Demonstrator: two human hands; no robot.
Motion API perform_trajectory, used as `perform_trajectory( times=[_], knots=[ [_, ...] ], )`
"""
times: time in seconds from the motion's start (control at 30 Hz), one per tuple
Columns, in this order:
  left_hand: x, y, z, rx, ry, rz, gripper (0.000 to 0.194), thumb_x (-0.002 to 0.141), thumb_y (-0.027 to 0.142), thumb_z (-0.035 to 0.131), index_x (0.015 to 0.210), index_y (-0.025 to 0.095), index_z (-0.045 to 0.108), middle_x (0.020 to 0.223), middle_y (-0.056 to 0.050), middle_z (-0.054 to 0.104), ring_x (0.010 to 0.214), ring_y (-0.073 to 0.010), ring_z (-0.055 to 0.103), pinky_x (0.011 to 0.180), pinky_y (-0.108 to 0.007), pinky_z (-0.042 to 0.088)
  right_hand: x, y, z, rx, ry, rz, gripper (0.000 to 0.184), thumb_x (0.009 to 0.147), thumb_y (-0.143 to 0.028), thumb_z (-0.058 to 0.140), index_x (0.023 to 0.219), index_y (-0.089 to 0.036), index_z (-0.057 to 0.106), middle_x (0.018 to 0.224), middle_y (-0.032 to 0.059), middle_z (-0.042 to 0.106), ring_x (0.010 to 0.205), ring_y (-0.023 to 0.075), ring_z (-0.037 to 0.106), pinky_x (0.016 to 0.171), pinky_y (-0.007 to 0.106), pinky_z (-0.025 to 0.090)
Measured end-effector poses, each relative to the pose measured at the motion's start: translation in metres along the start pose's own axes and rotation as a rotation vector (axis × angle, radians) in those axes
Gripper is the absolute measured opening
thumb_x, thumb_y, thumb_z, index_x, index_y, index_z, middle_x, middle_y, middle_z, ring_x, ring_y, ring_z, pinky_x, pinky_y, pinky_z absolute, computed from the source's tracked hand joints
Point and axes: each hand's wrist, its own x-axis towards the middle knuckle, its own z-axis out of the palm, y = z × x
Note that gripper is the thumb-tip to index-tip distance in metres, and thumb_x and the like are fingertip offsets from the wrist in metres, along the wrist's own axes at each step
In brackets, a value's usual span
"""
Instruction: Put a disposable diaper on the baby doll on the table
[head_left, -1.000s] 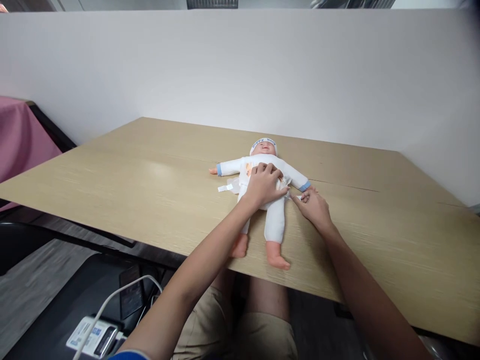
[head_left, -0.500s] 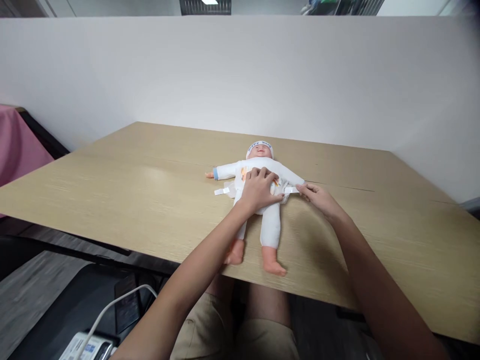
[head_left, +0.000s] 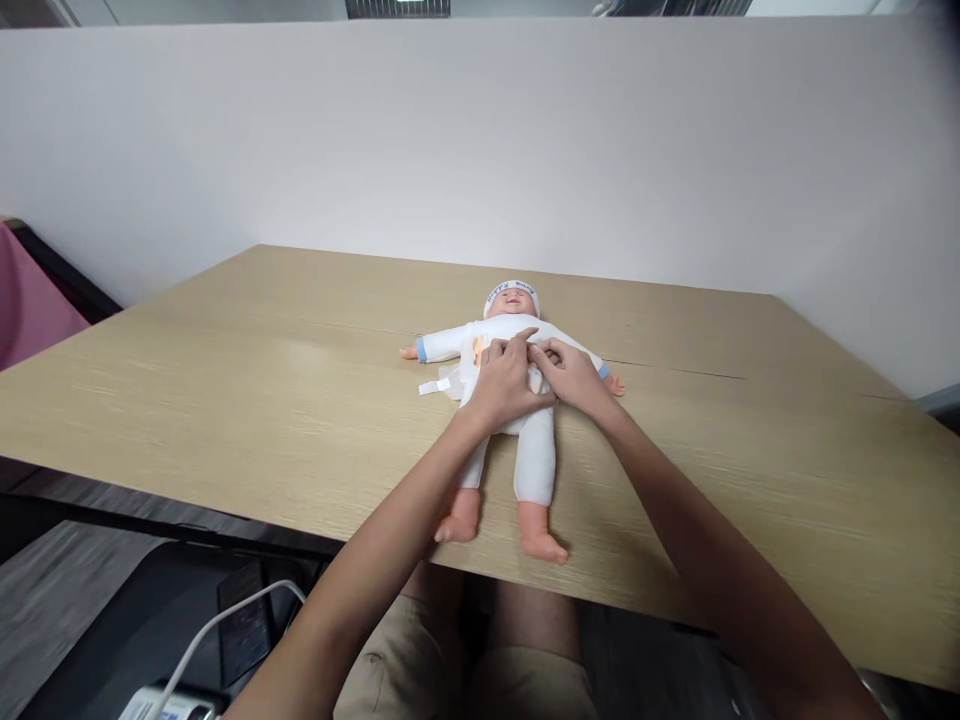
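Observation:
A baby doll (head_left: 536, 460) in a white suit and a lettered white cap lies on its back, feet toward me. A white diaper (head_left: 457, 380) is around its hips; its tape tab (head_left: 433, 386) on the left side sticks out loose over the table. My left hand (head_left: 507, 382) lies over the doll's belly and the diaper front, fingers apart and bent a little. Close against it, my right hand (head_left: 566, 372) is pinched at the diaper's other tab, over the belly; the fingers hide most of that tab.
The wooden table (head_left: 225, 400) meets a white partition (head_left: 480, 150) behind. A black chair (head_left: 120, 620) at lower left bears a phone (head_left: 244, 625), a white cable (head_left: 217, 620) and a white box-like device (head_left: 165, 704). Pink cloth (head_left: 34, 300) hangs at far left.
My right hand has drawn the tab on the right side inward, from beside the doll onto its belly next to my left hand. My left hand stays pressed on the front.

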Motion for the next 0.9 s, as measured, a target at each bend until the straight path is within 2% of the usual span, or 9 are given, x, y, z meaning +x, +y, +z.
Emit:
perform_trajectory(
  times=[0.13,0.23,0.33,0.4,0.57,0.67,0.77,0.83,0.9],
  knots=[
    [-0.001,-0.013,-0.014,-0.268,-0.037,0.064,0.105,0.08,0.046,0.088,0.165,0.024,0.029,0.152,-0.012,0.064,0.141,-0.0355,0.055,0.123,-0.051,0.041,-0.024,0.0,0.004,0.114,0.199,-0.069,0.039,0.1,-0.062,0.062,0.102,-0.023,0.068,0.1,0.0079,0.078,0.092,0.0256,0.073,0.084,0.037,0.058],
    [-0.009,-0.027,-0.028,-0.494,-0.026,0.091,0.083,0.096,0.047,0.073,0.163,0.024,0.029,0.158,-0.015,0.06,0.148,-0.0273,0.056,0.123,-0.044,0.045,-0.047,0.0,-0.001,0.023,0.304,-0.181,0.037,0.105,-0.058,0.058,0.113,-0.025,0.071,0.12,0.0113,0.078,0.112,0.0286,0.073,0.097,0.043,0.06],
    [-0.023,-0.044,-0.037,-0.54,0.086,0.024,0.053,0.107,0.043,0.055,0.153,0.021,0.044,0.159,-0.016,0.059,0.148,-0.0233,0.057,0.125,-0.04,0.044,-0.065,0.001,-0.002,-0.125,0.199,-0.385,0.037,0.112,-0.047,0.051,0.138,-0.028,0.07,0.147,0.0103,0.07,0.14,0.0298,0.062,0.122,0.052,0.047],
    [-0.032,-0.056,-0.038,-0.497,0.148,-0.056,0.044,0.108,0.043,0.053,0.145,0.02,0.055,0.153,-0.014,0.064,0.144,-0.0239,0.059,0.126,-0.042,0.043,-0.072,0.004,0.002,-0.157,0.103,-0.461,0.044,0.114,-0.042,0.048,0.153,-0.03,0.061,0.16,0.0078,0.062,0.153,0.0288,0.052,0.132,0.055,0.036],
    [-0.045,-0.081,-0.031,-0.493,0.108,-0.197,0.042,0.109,0.05,0.053,0.136,0.02,0.063,0.148,-0.012,0.069,0.132,-0.0247,0.065,0.116,-0.043,0.05,-0.077,0.014,0.011,-0.107,0.038,-0.438,0.055,0.115,-0.043,0.044,0.169,-0.031,0.043,0.173,0.0063,0.047,0.162,0.0276,0.041,0.137,0.056,0.03],
    [-0.045,-0.085,-0.029,-0.435,0.146,-0.221,0.039,0.108,0.048,0.054,0.134,0.021,0.063,0.146,-0.012,0.069,0.133,-0.0252,0.064,0.116,-0.043,0.05,-0.076,0.019,0.011,-0.094,0.18,-0.383,0.053,0.113,-0.047,0.046,0.163,-0.029,0.048,0.166,0.0105,0.054,0.155,0.0292,0.049,0.132,0.056,0.036],
    [-0.038,-0.075,-0.036,-0.308,0.25,-0.156,0.033,0.108,0.038,0.05,0.134,0.023,0.063,0.144,-0.01,0.069,0.138,-0.0241,0.058,0.121,-0.043,0.044,-0.068,0.022,0.009,-0.121,0.371,-0.282,0.043,0.107,-0.053,0.058,0.138,-0.024,0.063,0.139,0.0145,0.07,0.124,0.0305,0.067,0.113,0.052,0.052],
    [-0.029,-0.062,-0.042,-0.233,0.254,-0.067,0.032,0.108,0.035,0.048,0.134,0.024,0.063,0.144,-0.009,0.068,0.14,-0.0238,0.057,0.123,-0.042,0.042,-0.058,0.021,0.007,-0.143,0.374,-0.214,0.038,0.102,-0.058,0.064,0.119,-0.024,0.065,0.119,0.0122,0.074,0.103,0.0281,0.069,0.099,0.047,0.056],
    [-0.016,-0.048,-0.047,-0.18,0.176,0.049,0.031,0.109,0.037,0.048,0.132,0.025,0.065,0.144,-0.008,0.068,0.14,-0.0243,0.057,0.123,-0.042,0.042,-0.047,0.019,0.006,-0.147,0.298,-0.157,0.037,0.1,-0.062,0.064,0.105,-0.026,0.062,0.102,0.0079,0.073,0.087,0.0252,0.066,0.086,0.041,0.055]
  ],
)
